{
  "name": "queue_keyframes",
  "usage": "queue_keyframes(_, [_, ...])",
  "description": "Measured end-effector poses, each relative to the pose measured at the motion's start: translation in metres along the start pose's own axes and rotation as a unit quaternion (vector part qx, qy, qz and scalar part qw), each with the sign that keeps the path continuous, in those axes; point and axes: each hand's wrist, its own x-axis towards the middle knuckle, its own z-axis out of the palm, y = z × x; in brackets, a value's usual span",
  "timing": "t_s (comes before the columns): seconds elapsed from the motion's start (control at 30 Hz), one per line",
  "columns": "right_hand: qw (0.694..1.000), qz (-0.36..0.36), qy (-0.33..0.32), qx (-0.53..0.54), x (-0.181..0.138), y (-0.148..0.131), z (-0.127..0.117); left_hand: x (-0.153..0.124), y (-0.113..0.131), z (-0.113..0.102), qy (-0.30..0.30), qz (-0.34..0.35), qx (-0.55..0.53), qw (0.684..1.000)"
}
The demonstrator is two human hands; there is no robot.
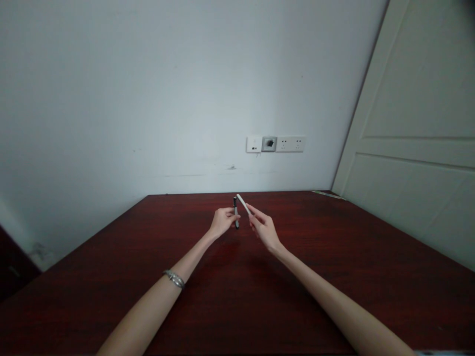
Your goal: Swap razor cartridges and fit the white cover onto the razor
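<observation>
My left hand (223,220) is closed, pinching a marker pen (236,217) with a pale barrel and a black cap, held nearly upright. My right hand (264,229) is closed on one end of a slim white stick (243,203) with a rounded, thicker far end; its exact kind is too small to make out. The stick leans up and to the left, so its far end meets or nearly meets the top of the pen; I cannot tell whether they touch. Both hands are above the dark red wooden table (230,296).
Behind the table stands a pale wall (185,99) with a row of sockets (291,144). A light panelled door (419,143) borders the table's right side. Near the back right corner lies a thin flat strip (328,195). A silver bracelet (174,279) circles my left forearm.
</observation>
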Motion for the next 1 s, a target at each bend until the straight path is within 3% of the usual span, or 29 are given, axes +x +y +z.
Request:
queue_keyframes(0.17, [0.990, -0.078, 0.066, -0.097, 0.006, 0.003, -0.013, 0.002, -0.006, -0.004, 0.038, 0.054, 0.098, 0.993])
queue_keyframes(0.37, [0.953, -0.185, 0.024, -0.239, 0.005, 0.012, -0.016, 0.000, -0.003, 0.000, 0.056, 0.082, 0.156, 0.983])
queue_keyframes(0.53, [0.933, -0.196, 0.072, -0.293, 0.012, 0.019, -0.023, -0.003, 0.001, -0.001, 0.064, 0.100, 0.164, 0.979])
queue_keyframes(0.73, [0.916, -0.223, 0.035, -0.333, 0.008, 0.014, -0.022, -0.004, 0.002, -0.002, 0.075, 0.113, 0.180, 0.974])
queue_keyframes(0.9, [0.919, -0.202, 0.092, -0.326, 0.011, 0.016, -0.026, -0.003, 0.000, -0.003, 0.072, 0.128, 0.178, 0.973])
queue_keyframes(1.0, [0.916, -0.211, 0.076, -0.332, 0.009, 0.013, -0.024, -0.003, 0.001, -0.002, 0.074, 0.128, 0.181, 0.972])
